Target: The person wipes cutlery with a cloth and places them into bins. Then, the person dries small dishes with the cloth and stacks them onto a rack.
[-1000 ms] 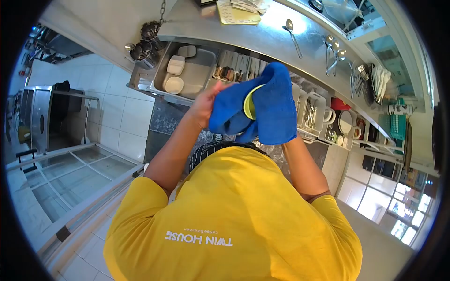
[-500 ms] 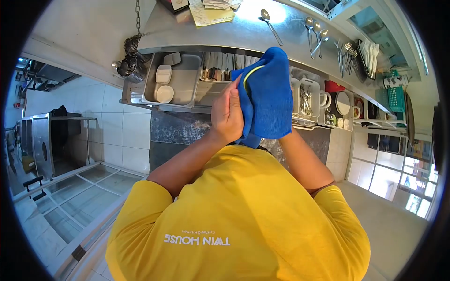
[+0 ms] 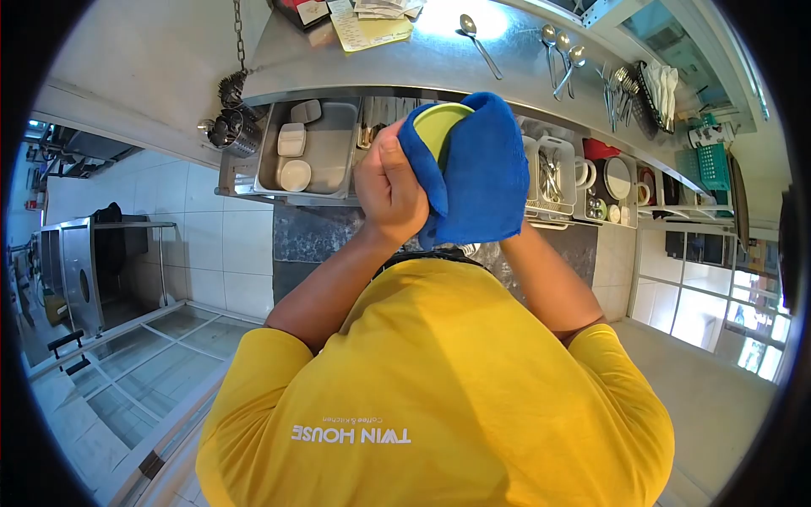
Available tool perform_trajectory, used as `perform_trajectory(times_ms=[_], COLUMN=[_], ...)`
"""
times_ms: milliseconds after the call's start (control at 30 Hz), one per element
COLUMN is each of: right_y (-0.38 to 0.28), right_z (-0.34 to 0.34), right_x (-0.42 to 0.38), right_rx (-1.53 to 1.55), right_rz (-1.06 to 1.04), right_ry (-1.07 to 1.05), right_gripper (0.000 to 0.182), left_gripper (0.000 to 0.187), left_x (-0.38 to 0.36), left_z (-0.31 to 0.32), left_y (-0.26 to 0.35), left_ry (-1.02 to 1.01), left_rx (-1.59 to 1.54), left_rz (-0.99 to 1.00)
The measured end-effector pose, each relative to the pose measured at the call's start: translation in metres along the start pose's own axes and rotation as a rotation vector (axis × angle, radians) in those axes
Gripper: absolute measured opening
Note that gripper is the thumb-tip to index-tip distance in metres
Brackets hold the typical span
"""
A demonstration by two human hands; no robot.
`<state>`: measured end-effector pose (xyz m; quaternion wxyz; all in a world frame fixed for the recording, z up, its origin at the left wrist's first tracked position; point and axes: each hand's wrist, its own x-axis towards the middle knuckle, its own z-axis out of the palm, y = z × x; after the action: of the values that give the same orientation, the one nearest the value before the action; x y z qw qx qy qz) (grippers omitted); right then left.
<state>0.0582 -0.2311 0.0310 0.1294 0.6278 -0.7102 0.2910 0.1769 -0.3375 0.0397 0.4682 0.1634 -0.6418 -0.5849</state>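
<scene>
A blue cloth (image 3: 486, 177) is wrapped around a yellow-green dish (image 3: 439, 128), whose curved surface shows at the upper left of the cloth. My left hand (image 3: 391, 188) is closed on the cloth and dish from the left side, with the thumb on top. On the right, the cloth covers my right hand; only its forearm comes out below, so the fingers are hidden. Cloth and dish are held up in front of the open drawers.
Spoons (image 3: 480, 44) and several forks lie on the steel counter (image 3: 338, 72), beside papers (image 3: 372, 29). Below are a drawer tray (image 3: 334, 156) with white dishes, a cutlery basket (image 3: 553, 173) and cups. A utensil holder (image 3: 235, 131) hangs at left.
More of the yellow-green dish shows out of the cloth. My left hand has moved slightly left, and its fingers have curled closed. The view has shifted a little.
</scene>
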Motion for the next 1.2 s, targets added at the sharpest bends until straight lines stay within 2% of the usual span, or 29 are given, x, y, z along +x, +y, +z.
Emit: perform_trajectory(times_ms=[33,67,100,133,200,267,300,400,433,500,567,633,667,733,767,800,867,1000,1067,1100,1133,1167,1200], right_y=[-0.014,-0.020,-0.026,-0.026,-0.020,-0.008,-0.010,-0.011,0.000,-0.003,-0.020,-0.022,-0.022,-0.016,-0.015,-0.024,-0.041,-0.024,-0.012,-0.016,-0.023,-0.013,-0.004], right_z=[-0.007,-0.009,-0.011,-0.010,-0.008,-0.009,-0.012,-0.018,-0.017,-0.023,-0.024,0.000,0.008,0.014,0.014,0.006,-0.011,-0.012,-0.031,-0.045,-0.062,-0.068,-0.074], right_x=[0.006,0.007,0.008,0.008,0.006,0.009,0.013,0.016,0.008,0.013,0.019,0.007,0.001,-0.011,-0.013,-0.008,0.001,-0.002,-0.001,0.008,0.018,0.013,0.009], right_rx=[-0.157,-0.234,-0.311,-0.004,0.301,0.785,0.784,0.492,0.253,0.016,0.113,0.160,0.210,0.235,0.266,0.264,0.028,0.123,-0.007,-0.012,-0.053,-0.084,-0.111], right_rz=[0.026,0.040,0.057,0.238,0.415,0.628,0.630,0.505,0.269,0.034,0.200,0.261,0.320,0.382,0.437,0.439,0.481,0.504,0.225,0.235,0.349,0.411,0.474], right_ry=[0.060,0.091,0.121,0.088,0.051,0.109,0.109,0.218,0.137,0.058,0.029,0.107,0.177,0.189,0.197,0.201,0.188,0.172,0.170,0.173,0.233,0.269,0.303], right_gripper=[0.056,0.048,0.041,0.039,0.038,0.038,0.038,0.058,0.056,0.054,0.057,0.057,0.058,0.056,0.055,0.055,0.052,0.050,0.045,0.045,0.044,0.044,0.043], left_gripper=[0.047,0.047,0.045,0.042,0.038,0.034,0.031,0.025,0.022,0.023,0.023,0.029,0.029,0.035,0.035,0.037,0.039,0.037,0.034,0.031,0.027,0.021,0.021], left_x=[0.001,0.002,0.003,0.006,0.010,0.014,0.016,0.024,0.028,0.031,0.030,0.020,0.018,0.015,0.015,0.012,0.009,0.010,0.014,0.016,0.019,0.024,0.026], left_z=[0.003,0.002,-0.001,-0.002,-0.002,-0.002,-0.004,-0.005,-0.004,-0.004,0.000,0.017,0.024,0.035,0.037,0.038,0.040,0.041,0.040,0.037,0.033,0.026,0.021], left_y=[-0.002,-0.001,-0.001,-0.001,0.003,0.010,0.013,0.025,0.027,0.028,0.025,0.014,0.014,0.016,0.014,0.009,0.004,-0.001,-0.003,-0.004,-0.005,0.010,0.008], left_ry=[0.065,0.064,0.042,0.020,-0.008,-0.035,-0.088,-0.169,-0.190,-0.159,-0.137,0.072,0.065,0.137,0.132,0.124,0.111,0.039,0.000,-0.141,-0.283,-0.444,-0.459], left_rx=[-0.019,-0.016,0.122,0.257,0.310,0.363,0.394,0.409,0.393,0.377,0.360,0.097,0.093,-0.151,-0.155,-0.153,-0.152,-0.005,0.056,0.155,0.254,0.318,0.310], left_rz=[0.060,0.060,0.122,0.186,0.244,0.297,0.295,0.321,0.353,0.355,0.358,0.143,0.144,0.071,0.074,0.060,0.046,0.074,0.095,0.036,-0.024,-0.175,-0.170])
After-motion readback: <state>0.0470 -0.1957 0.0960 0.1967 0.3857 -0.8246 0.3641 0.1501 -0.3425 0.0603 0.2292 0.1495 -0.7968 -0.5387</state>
